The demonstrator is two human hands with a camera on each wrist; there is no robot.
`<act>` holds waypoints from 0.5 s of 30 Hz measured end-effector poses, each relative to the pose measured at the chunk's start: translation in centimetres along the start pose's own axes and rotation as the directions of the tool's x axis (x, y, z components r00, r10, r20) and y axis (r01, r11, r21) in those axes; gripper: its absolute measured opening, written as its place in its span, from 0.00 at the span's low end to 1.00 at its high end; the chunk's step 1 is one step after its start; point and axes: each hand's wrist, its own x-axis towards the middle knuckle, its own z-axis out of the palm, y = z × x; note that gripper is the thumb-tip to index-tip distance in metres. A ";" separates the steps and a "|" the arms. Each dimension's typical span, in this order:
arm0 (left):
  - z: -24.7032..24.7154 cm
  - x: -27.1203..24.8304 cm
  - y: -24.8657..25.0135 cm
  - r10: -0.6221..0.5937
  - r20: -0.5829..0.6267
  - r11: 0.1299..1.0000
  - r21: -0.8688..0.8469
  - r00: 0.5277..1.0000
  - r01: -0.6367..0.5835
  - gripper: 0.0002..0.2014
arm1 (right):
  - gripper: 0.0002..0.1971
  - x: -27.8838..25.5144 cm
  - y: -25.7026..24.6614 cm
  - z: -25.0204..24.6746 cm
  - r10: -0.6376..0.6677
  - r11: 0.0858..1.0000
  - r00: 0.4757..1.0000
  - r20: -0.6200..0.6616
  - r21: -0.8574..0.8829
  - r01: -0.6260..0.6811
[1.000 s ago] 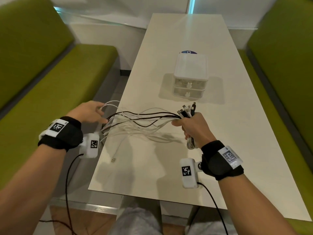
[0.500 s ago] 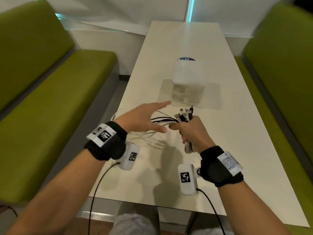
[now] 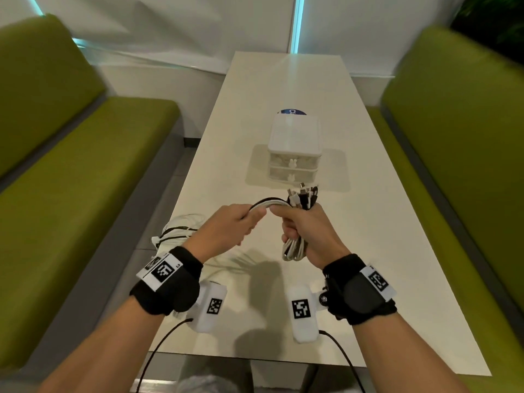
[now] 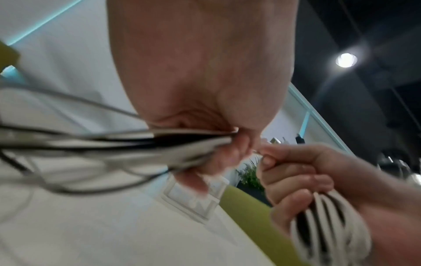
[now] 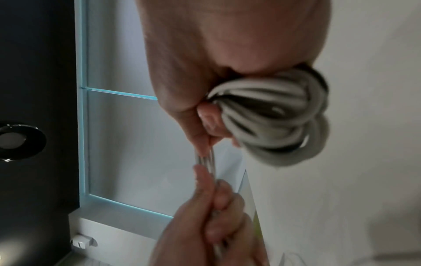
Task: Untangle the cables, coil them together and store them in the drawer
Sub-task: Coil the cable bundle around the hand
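A bundle of white and black cables (image 3: 270,203) arches between my two hands above the near part of the table. My right hand (image 3: 304,228) grips the coiled loops (image 3: 295,248), with the plug ends (image 3: 303,195) sticking up past the fist; the loops (image 5: 273,122) bulge from the fist in the right wrist view. My left hand (image 3: 235,225) grips the strands (image 4: 136,145) right beside it. The loose tails (image 3: 175,231) trail left over the table edge. The small white two-drawer box (image 3: 295,148) stands just beyond, both drawers closed.
The long white table (image 3: 368,251) runs away from me between two green benches (image 3: 71,165). A blue round sticker (image 3: 292,111) peeks out behind the drawer box. Wrist camera cords hang off the near table edge.
My left hand swung from the table's left edge across to the right hand and closed round the cables beside it. The spread strands are drawn into one arch. The right hand stayed.
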 end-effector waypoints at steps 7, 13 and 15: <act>2.1 -0.9 0.5 -0.082 -0.199 0.941 -0.338 0.977 0.010 0.23 | 0.07 -0.5 0.3 1.9 -0.142 0.988 0.986 0.087 -0.053 0.147; 3.5 -1.2 1.3 -0.185 -0.166 0.902 -0.419 0.969 0.100 0.26 | 0.24 -0.5 0.7 2.8 -0.092 0.996 0.992 0.089 0.025 0.090; 3.4 -0.9 1.5 -0.208 -0.115 0.923 -0.352 0.971 0.156 0.33 | 0.23 -0.7 0.4 2.9 -0.072 0.997 0.990 0.125 0.036 0.068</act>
